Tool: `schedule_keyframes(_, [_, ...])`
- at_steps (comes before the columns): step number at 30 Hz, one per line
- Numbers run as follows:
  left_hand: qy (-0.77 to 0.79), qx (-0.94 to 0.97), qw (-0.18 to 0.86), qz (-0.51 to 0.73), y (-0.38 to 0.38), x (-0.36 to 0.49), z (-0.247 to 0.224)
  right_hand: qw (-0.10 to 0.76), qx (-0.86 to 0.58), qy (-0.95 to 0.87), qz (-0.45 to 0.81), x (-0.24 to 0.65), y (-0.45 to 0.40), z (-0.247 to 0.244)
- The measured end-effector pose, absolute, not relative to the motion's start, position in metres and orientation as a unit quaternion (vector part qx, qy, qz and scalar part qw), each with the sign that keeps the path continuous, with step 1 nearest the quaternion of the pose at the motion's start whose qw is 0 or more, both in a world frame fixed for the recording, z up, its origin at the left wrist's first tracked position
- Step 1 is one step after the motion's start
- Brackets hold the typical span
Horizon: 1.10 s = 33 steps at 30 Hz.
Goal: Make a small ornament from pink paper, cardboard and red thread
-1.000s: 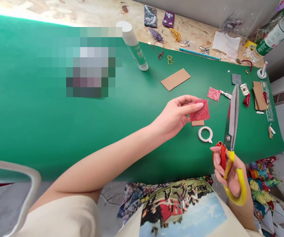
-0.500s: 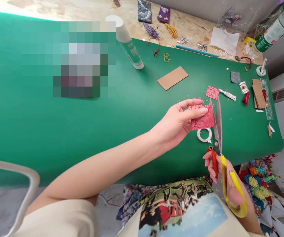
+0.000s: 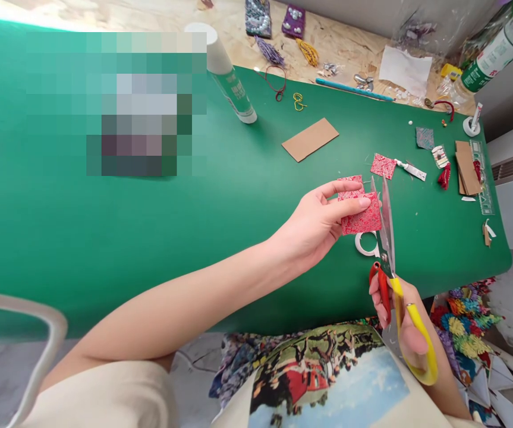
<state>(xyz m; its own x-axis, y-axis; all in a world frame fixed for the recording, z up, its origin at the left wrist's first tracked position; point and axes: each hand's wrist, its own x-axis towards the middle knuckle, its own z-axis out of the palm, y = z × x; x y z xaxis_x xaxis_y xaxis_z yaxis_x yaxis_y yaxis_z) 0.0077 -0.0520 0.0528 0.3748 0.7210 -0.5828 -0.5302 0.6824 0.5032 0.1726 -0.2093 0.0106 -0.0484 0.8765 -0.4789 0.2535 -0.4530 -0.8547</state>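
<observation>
Between thumb and fingers, my left hand pinches a red patterned piece of fabric above the green mat. Some of the same red cloth also shows behind the fingers. My right hand grips a pair of scissors with one red and one yellow handle. Their blades point away from me, slightly parted, right along the fabric's right edge. Beneath the fabric lies a roll of white tape, partly hidden. Just beyond the blade tips rests another red patterned square, beside a small white tube.
A brown cardboard rectangle lies on the green mat. Behind it stand a white-and-green spray can and a blue pencil lying flat. Cardboard strips and a clear ruler sit at the right. A blurred patch covers the upper left.
The scissors have shifted slightly left, their blades still close to the fabric edge. My left hand has moved a little left and shows more of the rear red cloth.
</observation>
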Motion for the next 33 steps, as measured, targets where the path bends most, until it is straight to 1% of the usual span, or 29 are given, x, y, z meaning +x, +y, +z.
schedule_keyframes(7, [0.412,0.113,0.817,0.387,-0.052,0.008,0.053,0.282,-0.654,-0.379,0.59,0.167,-0.203,0.022])
schedule_keyframes(13, [0.423,0.103,0.816,0.381,-0.052,0.007,0.052,0.271,-0.664,-0.352,0.601,0.164,-0.197,0.028])
schedule_keyframes(24, [0.427,0.113,0.811,0.383,-0.053,0.005,0.052,0.261,-0.655,-0.426,0.567,0.17,-0.201,0.021])
schedule_keyframes(33, [0.429,0.111,0.809,0.385,-0.052,0.005,0.053,0.255,-0.662,-0.449,0.543,0.171,-0.202,0.019])
